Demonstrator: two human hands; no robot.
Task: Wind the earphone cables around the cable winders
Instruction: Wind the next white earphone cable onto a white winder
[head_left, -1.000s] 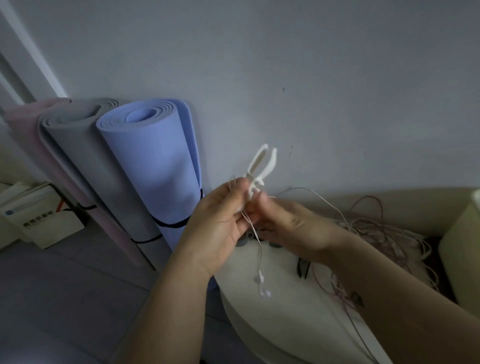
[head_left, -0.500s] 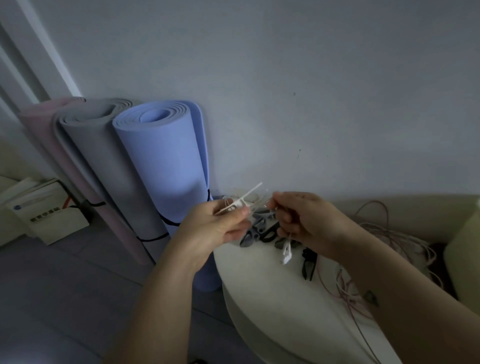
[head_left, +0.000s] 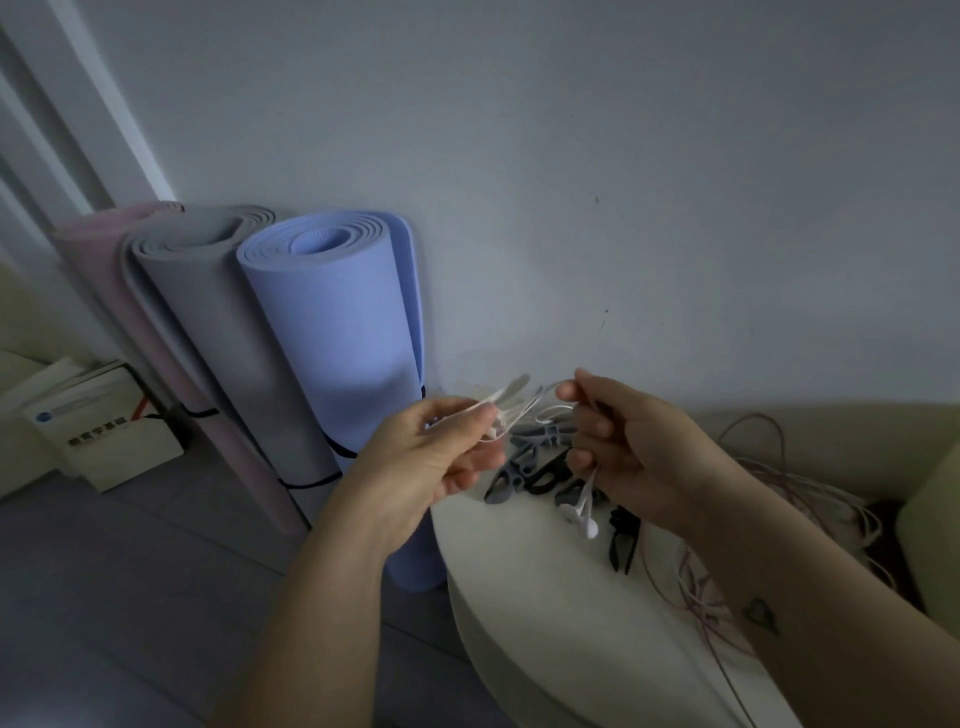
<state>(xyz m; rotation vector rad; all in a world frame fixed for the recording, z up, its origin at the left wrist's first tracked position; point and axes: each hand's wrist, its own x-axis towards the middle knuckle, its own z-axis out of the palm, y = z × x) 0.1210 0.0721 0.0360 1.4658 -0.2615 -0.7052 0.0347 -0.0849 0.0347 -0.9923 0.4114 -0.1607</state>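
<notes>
Here, the left hand (head_left: 431, 457) pinched the white winder (head_left: 506, 397) between thumb and forefinger, its blurred tip pointing to 2 o'clock. The right hand (head_left: 634, 457), at 3 o'clock of the winder, had its fingers curled round the white cable (head_left: 553, 413), which looped across to the winder. Earbuds (head_left: 582, 514) hung at 6 o'clock below that fist, over the table (head_left: 545, 613). Spare winders (head_left: 524, 467) lay under the hands, with pink cables (head_left: 779, 467) at 3 o'clock.
</notes>
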